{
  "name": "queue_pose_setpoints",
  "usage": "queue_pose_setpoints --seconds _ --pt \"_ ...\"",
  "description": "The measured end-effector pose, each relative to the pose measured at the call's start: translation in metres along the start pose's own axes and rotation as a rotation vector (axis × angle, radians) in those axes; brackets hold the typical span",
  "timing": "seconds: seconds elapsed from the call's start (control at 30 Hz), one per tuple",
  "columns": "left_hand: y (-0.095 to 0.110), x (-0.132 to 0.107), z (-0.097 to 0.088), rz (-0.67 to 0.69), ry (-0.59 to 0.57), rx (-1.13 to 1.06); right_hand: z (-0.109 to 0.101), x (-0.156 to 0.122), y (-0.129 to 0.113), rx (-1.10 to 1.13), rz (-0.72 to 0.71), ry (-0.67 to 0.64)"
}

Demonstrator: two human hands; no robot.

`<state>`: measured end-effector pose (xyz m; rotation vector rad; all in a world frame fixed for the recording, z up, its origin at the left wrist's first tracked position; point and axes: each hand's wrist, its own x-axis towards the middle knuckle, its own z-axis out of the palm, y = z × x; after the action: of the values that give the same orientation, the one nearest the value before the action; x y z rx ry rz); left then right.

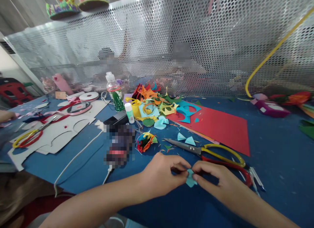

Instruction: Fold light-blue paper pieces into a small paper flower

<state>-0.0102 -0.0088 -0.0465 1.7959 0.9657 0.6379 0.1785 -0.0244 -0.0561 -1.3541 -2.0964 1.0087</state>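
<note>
My left hand (pixel 164 175) and my right hand (pixel 216 179) meet low in the middle of the blue table (pixel 282 162). Both pinch one small light-blue paper piece (pixel 190 179) between thumb and fingers. Just beyond the hands lie scissors with yellow and red handles (pixel 208 152), blades pointing left. Two light-blue paper triangles (pixel 185 138) rest next to the blades. A small multicoloured paper ball (pixel 146 141) sits left of the scissors.
A red paper sheet (pixel 220 126) lies behind the scissors, a heap of coloured paper scraps (pixel 154 104) beyond it. A bottle (pixel 115 92), glue stick (pixel 129 112), tape rolls (pixel 83 102), white card cut-outs (pixel 56 133) and second scissors (pixel 29 136) are left. A perforated metal screen (pixel 196 41) closes the back.
</note>
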Motion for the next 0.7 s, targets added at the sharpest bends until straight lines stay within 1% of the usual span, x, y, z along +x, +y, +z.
queue_pose_setpoints --seconds 0.1,0.27,0.37,0.43,0.53,0.6,0.63,0.7 --pt "-0.0003 -0.0002 0.0008 0.004 0.016 0.010 -0.0008 0.0007 -0.0018 0.027 0.034 0.005" --pt "-0.0027 0.0009 0.0006 -0.028 0.014 -0.056 0.0005 0.0013 -0.0017 0.040 0.032 0.020" --pt "-0.0030 0.0024 -0.0003 -0.013 0.011 -0.053 0.0026 0.0014 -0.0006 0.042 0.024 0.041" --pt "-0.0032 0.0035 -0.0010 0.045 0.014 0.025 0.0037 0.0015 0.0002 0.033 0.018 0.046" --pt "-0.0038 0.0045 -0.0017 0.202 0.005 0.155 0.0039 0.0018 0.0008 0.024 0.004 0.069" --pt "-0.0038 0.0046 -0.0019 0.275 0.003 0.203 0.0035 0.0020 0.0008 0.022 0.001 0.087" --pt "-0.0036 0.0045 -0.0019 0.281 0.009 0.223 0.0033 0.0020 0.0008 0.020 0.002 0.089" --pt "-0.0031 0.0041 -0.0015 0.241 0.025 0.244 0.0034 0.0018 0.0009 0.014 -0.001 0.087"
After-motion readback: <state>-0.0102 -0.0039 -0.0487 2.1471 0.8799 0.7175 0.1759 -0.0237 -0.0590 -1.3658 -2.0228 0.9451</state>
